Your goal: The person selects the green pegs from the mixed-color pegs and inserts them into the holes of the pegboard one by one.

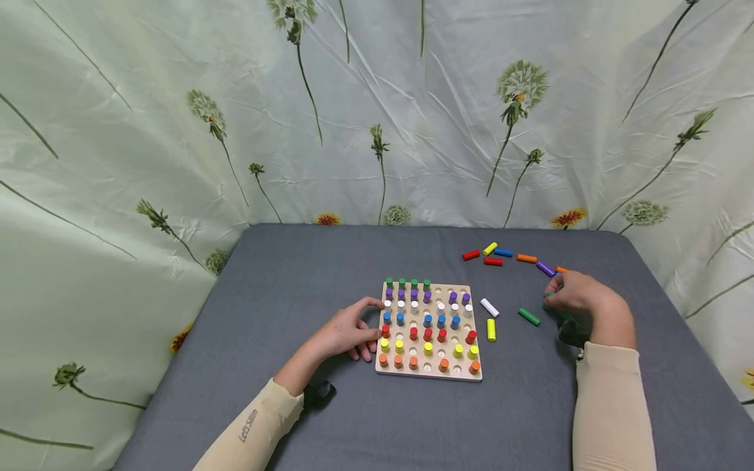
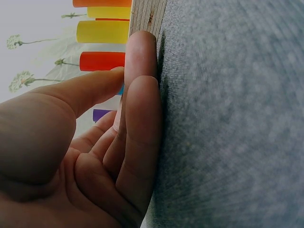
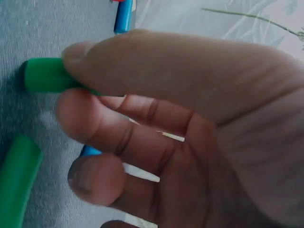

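A square wooden pegboard [image 1: 406,374] bears rows of colored pegs, with several holes bare. My left hand [image 1: 347,330] rests against its left edge; in the left wrist view the thumb [image 2: 102,85] touches the edge by a red peg [image 2: 102,61], and other fingers lie along the side, low against the cloth. Off to the right of the board, my right hand [image 1: 580,294] pinches a green peg [image 3: 45,75] between thumb and finger, close above the table. Another green peg [image 1: 529,316] lies just left of that hand.
A white peg [image 1: 489,307] and a yellow peg [image 1: 491,330] lie beside the board's right edge. Farther back are loose red [image 1: 493,261], blue [image 1: 503,252], orange [image 1: 527,258] and purple [image 1: 545,269] pegs. A patterned curtain [image 1: 353,163] hangs behind the grey-covered table [image 1: 283,275].
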Tool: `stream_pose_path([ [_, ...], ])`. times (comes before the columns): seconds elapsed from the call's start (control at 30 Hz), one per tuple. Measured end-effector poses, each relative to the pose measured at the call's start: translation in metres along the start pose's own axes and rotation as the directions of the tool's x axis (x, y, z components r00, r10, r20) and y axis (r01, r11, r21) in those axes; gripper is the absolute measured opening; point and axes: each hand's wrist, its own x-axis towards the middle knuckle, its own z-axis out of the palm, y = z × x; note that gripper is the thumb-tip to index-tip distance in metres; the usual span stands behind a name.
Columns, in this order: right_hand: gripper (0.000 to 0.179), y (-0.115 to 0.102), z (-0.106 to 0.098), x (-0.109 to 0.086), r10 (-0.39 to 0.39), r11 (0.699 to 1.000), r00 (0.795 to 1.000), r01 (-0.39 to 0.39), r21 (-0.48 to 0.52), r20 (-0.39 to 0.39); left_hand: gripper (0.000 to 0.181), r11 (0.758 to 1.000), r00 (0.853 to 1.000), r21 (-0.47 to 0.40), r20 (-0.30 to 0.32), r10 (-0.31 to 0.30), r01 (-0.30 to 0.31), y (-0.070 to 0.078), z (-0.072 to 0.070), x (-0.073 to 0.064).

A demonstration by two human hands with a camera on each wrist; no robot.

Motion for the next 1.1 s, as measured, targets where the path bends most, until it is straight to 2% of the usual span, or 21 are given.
stream_pose_path([
  [0.3, 0.031, -0.019, 0.007, 0.007, -0.086, 0.996, 0.991, 0.083, -0.035, -0.1, 0.051, 1.0, 1.0, 0.007, -0.007, -0.022, 0.022, 0.0, 0.001, 0.0],
  [0.57, 0.03, -0.042, 0.013, 0.013, -0.148, 0.989, 0.975, 0.146, -0.022, -0.165, 0.051, 1.0, 1.0, 0.003, -0.009, -0.019, 0.019, -0.001, 0.001, 0.0],
  [0.73, 0.026, -0.055, 0.016, 0.014, -0.203, 0.978, 0.961, 0.209, 0.013, -0.189, 0.051, 1.0, 1.0, 0.006, -0.01, -0.015, 0.015, -0.002, 0.001, 0.0],
  [1.1, 0.024, -0.081, 0.022, 0.014, -0.269, 0.957, 0.937, 0.286, 0.049, -0.221, 0.051, 1.0, 1.0, 0.0, -0.007, -0.006, 0.006, -0.002, 0.001, 0.0],
])
